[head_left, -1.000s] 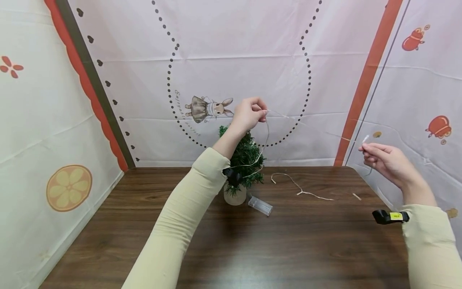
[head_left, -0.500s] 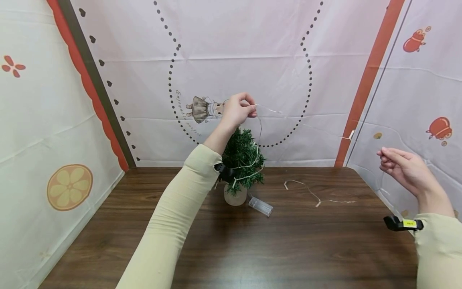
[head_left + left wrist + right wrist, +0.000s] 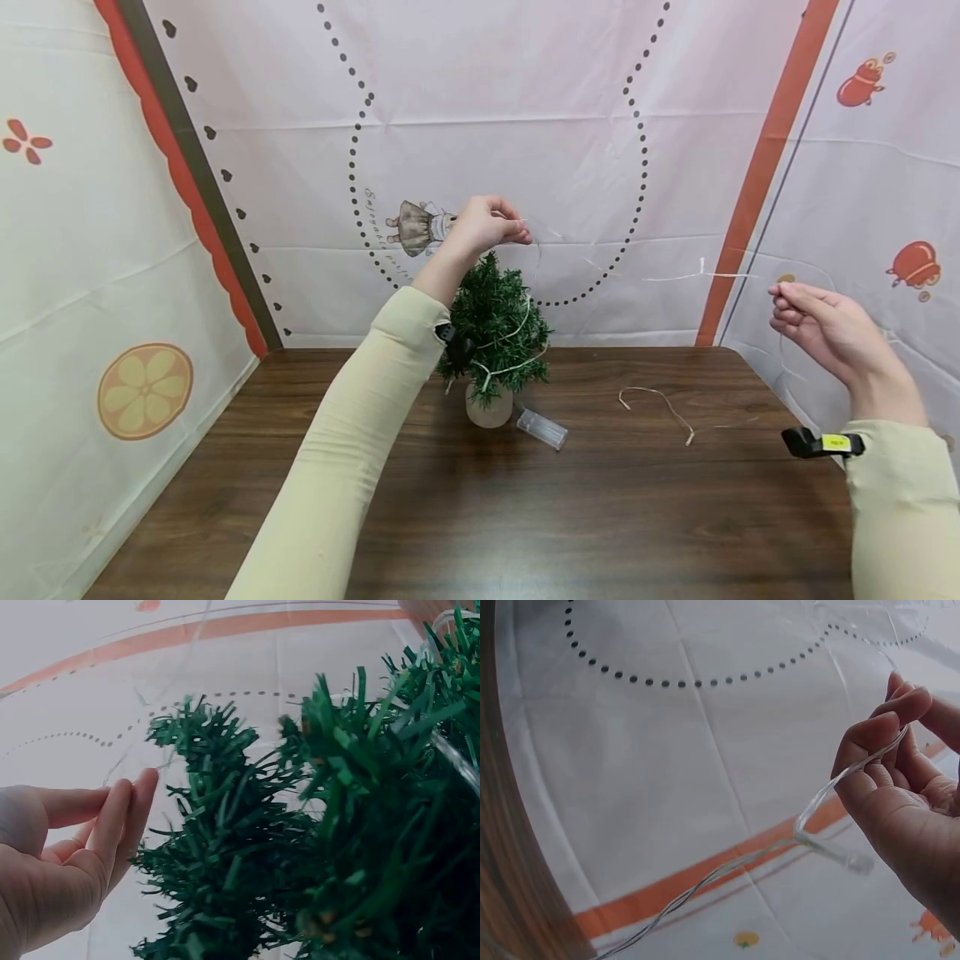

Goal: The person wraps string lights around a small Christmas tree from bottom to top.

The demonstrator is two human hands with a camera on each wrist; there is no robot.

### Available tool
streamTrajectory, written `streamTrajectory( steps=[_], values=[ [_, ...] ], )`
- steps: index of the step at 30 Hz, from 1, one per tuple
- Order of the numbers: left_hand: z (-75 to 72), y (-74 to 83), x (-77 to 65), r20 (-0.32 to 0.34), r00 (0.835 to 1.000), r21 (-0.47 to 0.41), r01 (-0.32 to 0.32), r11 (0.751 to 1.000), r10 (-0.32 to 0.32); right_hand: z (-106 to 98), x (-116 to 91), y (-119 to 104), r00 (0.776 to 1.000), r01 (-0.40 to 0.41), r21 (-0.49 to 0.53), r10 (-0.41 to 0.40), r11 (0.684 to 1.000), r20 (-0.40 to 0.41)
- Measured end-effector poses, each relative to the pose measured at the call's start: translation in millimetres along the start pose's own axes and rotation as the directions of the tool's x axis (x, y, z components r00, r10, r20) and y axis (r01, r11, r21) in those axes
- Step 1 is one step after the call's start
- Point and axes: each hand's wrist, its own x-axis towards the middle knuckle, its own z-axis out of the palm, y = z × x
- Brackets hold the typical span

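A small green artificial Christmas tree stands in a pale round pot, with clear string lights looped round its lower branches. Just above the treetop, my left hand pinches the thin wire between thumb and fingertips; the left wrist view has this hand beside the branches. The wire spans over to my right hand, which pinches it off to the right. Close up in the right wrist view, the twisted wire runs through those fingers and a small bulb sticks out below.
A clear battery box lies on the brown wooden table, right of the pot. The loose end of the wire hangs or lies at the table's right side; I cannot tell which. Printed cloth walls the back and sides.
My left hand has drifted left and slightly down. The right hand moved right, its fingers off the bulb, then came back slightly left onto the wire. The loose wire end shifted right.
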Motion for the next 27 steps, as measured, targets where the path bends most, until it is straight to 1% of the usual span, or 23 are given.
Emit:
streamTrajectory(
  steps=[3,7,9,11,15,18,22,27],
  values=[
    [0.5,-2.3,3.1,0.023,1.000,0.028,0.013,1.000,-0.014,8,9,-1,1.000,-0.010,-0.010,0.010,1.000,-0.004],
    [-1.3,-3.6,7.1,0.016,0.999,0.046,0.031,0.998,-0.032,17,21,-3,1.000,-0.004,-0.023,0.004,1.000,-0.002],
    [-4.0,-3.9,10.0,0.001,0.999,0.052,0.054,0.997,-0.054,20,28,-4,1.000,0.005,-0.004,-0.005,1.000,0.001],
    [-7.4,-4.7,12.7,-0.021,0.997,0.049,0.070,0.996,-0.069,22,34,-6,1.000,0.009,0.039,-0.009,0.999,-0.005],
    [-15.5,-8.9,16.8,-0.055,0.995,0.065,0.090,0.994,-0.086,27,46,-7,0.999,0.007,0.097,-0.002,0.995,-0.048],
    [-21.3,-14.3,18.4,-0.054,0.994,0.098,0.096,0.991,-0.091,32,53,-5,0.996,0.000,0.092,0.008,0.996,-0.093],
    [-30.0,-23.3,21.8,-0.040,0.993,0.135,0.118,0.984,-0.113,41,63,-2,0.991,-0.007,0.078,0.017,0.997,-0.135],
    [-41.5,-35.9,27.3,-0.043,0.989,0.116,0.144,0.983,-0.140,53,76,0,0.991,-0.008,0.062,0.016,0.998,-0.136]
  ],
)
